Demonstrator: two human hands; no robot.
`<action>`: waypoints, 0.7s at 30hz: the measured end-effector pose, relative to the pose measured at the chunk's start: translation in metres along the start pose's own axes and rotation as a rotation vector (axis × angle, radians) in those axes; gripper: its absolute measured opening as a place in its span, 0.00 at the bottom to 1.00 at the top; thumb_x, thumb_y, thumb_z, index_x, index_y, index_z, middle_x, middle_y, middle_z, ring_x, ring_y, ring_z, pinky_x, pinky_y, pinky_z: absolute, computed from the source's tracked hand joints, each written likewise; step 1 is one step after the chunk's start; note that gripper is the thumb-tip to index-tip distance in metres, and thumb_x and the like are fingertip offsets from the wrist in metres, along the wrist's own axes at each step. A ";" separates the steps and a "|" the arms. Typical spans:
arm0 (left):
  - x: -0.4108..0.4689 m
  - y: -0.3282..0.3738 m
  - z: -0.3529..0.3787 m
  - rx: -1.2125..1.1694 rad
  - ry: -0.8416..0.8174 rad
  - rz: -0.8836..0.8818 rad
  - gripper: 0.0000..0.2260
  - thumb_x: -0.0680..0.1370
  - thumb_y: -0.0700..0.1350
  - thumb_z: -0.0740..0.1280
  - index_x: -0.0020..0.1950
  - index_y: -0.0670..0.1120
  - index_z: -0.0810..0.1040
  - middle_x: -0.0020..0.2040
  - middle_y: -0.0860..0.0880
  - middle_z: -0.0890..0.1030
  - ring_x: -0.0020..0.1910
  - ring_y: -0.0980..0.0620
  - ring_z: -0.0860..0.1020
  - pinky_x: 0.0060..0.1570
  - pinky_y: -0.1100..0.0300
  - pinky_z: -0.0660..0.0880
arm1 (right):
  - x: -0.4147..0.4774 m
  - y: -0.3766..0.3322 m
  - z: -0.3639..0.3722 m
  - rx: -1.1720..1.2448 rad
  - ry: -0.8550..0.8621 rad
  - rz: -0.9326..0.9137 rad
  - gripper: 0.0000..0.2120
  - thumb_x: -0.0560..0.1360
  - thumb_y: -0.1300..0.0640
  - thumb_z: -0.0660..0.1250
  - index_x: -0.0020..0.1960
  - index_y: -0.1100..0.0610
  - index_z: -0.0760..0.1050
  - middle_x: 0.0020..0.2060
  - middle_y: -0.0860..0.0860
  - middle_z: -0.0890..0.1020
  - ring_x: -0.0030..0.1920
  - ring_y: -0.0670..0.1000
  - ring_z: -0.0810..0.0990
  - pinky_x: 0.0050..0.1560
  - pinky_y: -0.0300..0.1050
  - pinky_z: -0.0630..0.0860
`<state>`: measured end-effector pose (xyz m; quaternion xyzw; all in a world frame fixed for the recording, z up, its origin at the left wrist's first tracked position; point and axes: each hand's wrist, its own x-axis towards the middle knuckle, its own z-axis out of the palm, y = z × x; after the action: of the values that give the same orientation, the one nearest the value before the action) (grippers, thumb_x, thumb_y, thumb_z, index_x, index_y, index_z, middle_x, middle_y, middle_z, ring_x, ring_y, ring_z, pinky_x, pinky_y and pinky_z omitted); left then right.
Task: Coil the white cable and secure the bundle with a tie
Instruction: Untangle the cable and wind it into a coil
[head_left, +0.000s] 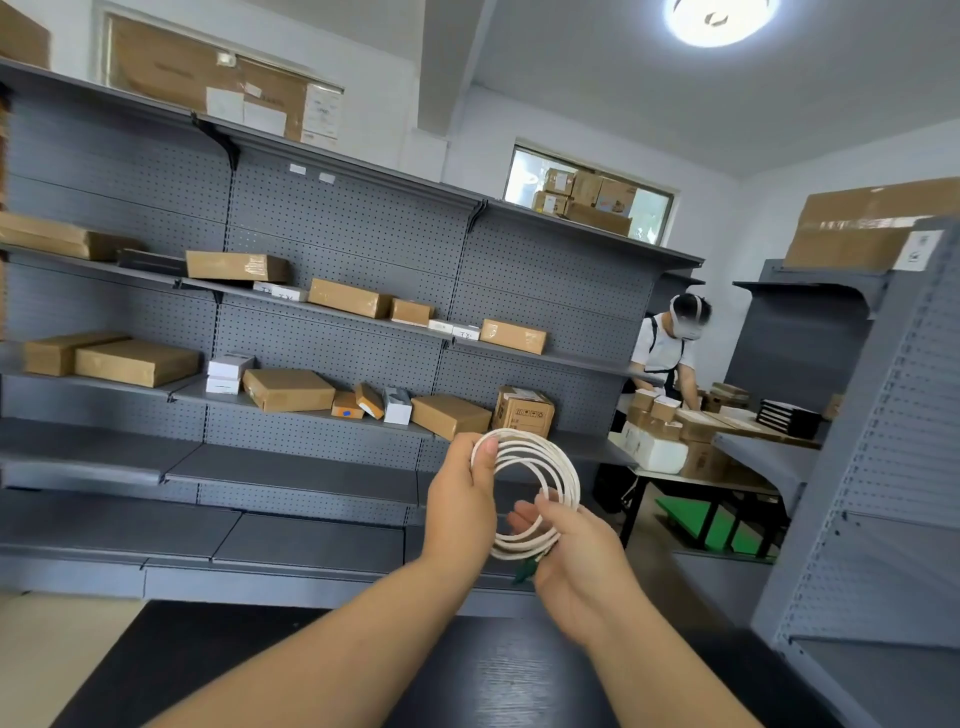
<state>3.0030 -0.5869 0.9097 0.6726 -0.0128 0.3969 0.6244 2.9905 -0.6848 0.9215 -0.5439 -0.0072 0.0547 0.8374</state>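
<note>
- Currently the coiling step looks nearly done: the white cable (563, 467) sits in several stacked round loops, held up in the air above the far edge of the dark table (467, 675).
- Left hand (460, 499) grips the loops' left arc, thumb pressed over the strands, fingers wrapped behind.
- Right hand (576, 556) pinches the lower-right arc between thumb and fingers; fingertips show through the ring.
- A small green piece (521, 570) pokes out under the right hand, just above the table's far edge. Can't tell if it's a tie or a connector on the cable end.
- No tie is visibly wrapped round the bundle, so securing is judged not yet done.
- Loops are slightly fanned, not flush; likely need squeezing together before tying.
- Next move, as a guess: one hand keeps the loops clamped so they don't spring apart, the other tucks the loose end and wraps a tie round the strands.
- Risk: letting go with either hand too early probably lets the coil unwind.
- Beyond the table stands grey shelving (311, 467) with cardboard boxes.
</note>
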 end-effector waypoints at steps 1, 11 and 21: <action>0.002 0.001 -0.001 0.018 -0.014 0.012 0.12 0.81 0.50 0.56 0.48 0.46 0.75 0.31 0.56 0.73 0.33 0.59 0.71 0.33 0.70 0.67 | 0.002 -0.003 -0.002 -0.044 -0.024 -0.023 0.05 0.77 0.66 0.62 0.50 0.60 0.74 0.44 0.58 0.79 0.47 0.54 0.78 0.46 0.45 0.75; 0.018 0.000 -0.015 0.609 -0.507 0.393 0.14 0.80 0.52 0.56 0.55 0.43 0.73 0.50 0.46 0.76 0.49 0.48 0.73 0.46 0.58 0.66 | 0.007 -0.028 -0.010 -1.589 -0.087 -0.543 0.18 0.80 0.53 0.58 0.68 0.53 0.60 0.58 0.54 0.76 0.54 0.55 0.76 0.47 0.45 0.68; 0.020 -0.007 -0.024 0.626 -0.566 0.357 0.15 0.80 0.53 0.57 0.54 0.42 0.73 0.50 0.45 0.78 0.49 0.47 0.75 0.48 0.56 0.68 | 0.013 -0.010 -0.007 -1.606 -0.036 -0.490 0.09 0.82 0.53 0.50 0.53 0.56 0.67 0.49 0.56 0.77 0.43 0.55 0.71 0.42 0.46 0.67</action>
<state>3.0080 -0.5556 0.9126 0.8982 -0.1781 0.2837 0.2848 3.0050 -0.6941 0.9272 -0.9568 -0.1751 -0.1416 0.1837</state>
